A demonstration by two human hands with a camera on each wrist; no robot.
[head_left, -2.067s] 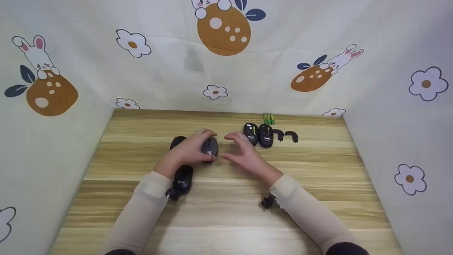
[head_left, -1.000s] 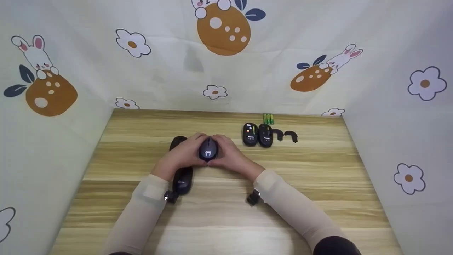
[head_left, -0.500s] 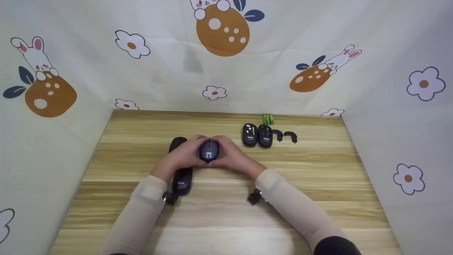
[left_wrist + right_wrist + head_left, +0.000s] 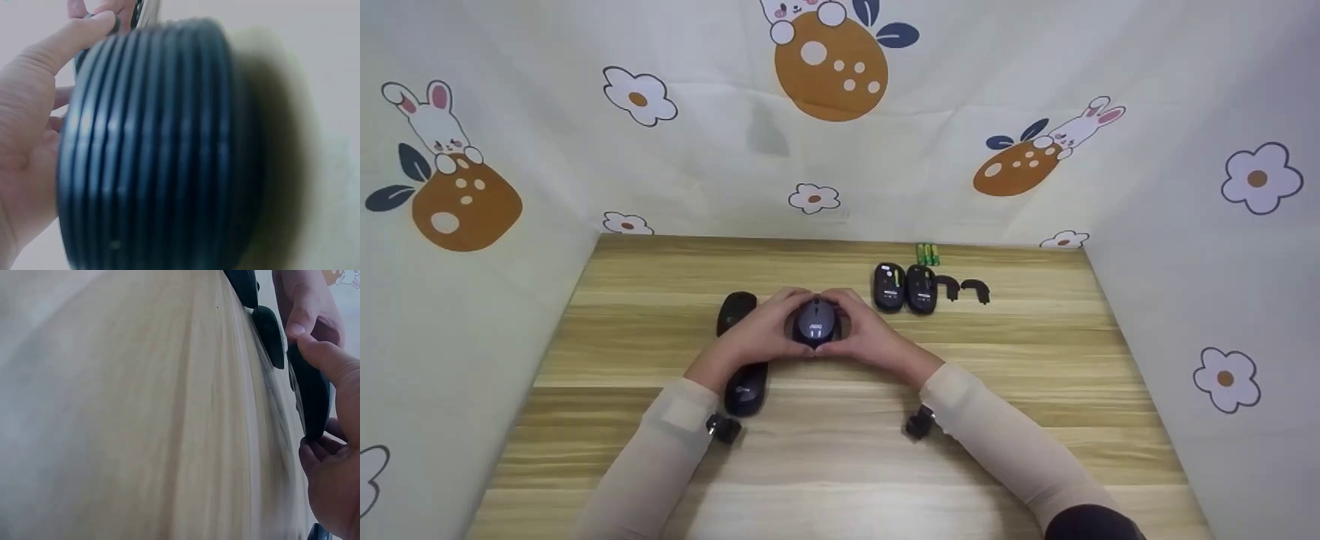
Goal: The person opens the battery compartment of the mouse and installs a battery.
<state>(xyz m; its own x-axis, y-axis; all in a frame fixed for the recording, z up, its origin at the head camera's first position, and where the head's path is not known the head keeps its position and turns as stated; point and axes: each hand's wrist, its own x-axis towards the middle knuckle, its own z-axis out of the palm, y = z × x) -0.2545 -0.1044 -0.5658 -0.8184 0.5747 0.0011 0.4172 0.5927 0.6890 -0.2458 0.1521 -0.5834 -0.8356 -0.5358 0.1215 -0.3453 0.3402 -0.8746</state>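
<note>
A: ok what can you even see from your spot? Hands are kinda in the way lol

B: A fair bit. The left hand [image 4: 761, 330] and right hand [image 4: 870, 330] are both clamped on one dark grey mouse [image 4: 816, 334], a little toward 12 o'clock from the middle of the wooden tabletop [image 4: 840, 450]. Thumbs meet at its 6 o'clock end, fingertips near 12. Can't tell if its belly touches the wood.

A: Which way's it pointing?

B: Scroll wheel [image 4: 816, 305] end at 12, pale logo [image 4: 816, 327] toward 6, so the long axis runs pretty much 12 to 6. Logo's too small to read for sure.

A: And around it?

B: A black mouse [image 4: 736, 309] at 9 is partly hidden by the left hand; a second black mouse [image 4: 745, 394] sits at 7:30, also partly covered. Between 2 and 3: two upturned mice [image 4: 889, 288], then black covers [image 4: 976, 289]. Green batteries [image 4: 928, 254] at 2. Left wrist view's mostly blocked by a blurry dark ribbed shape [image 4: 152, 152], dunno what. Right wrist view gets the dark grey mouse edge-on, right hand cut off at 3 o'clock.
</note>
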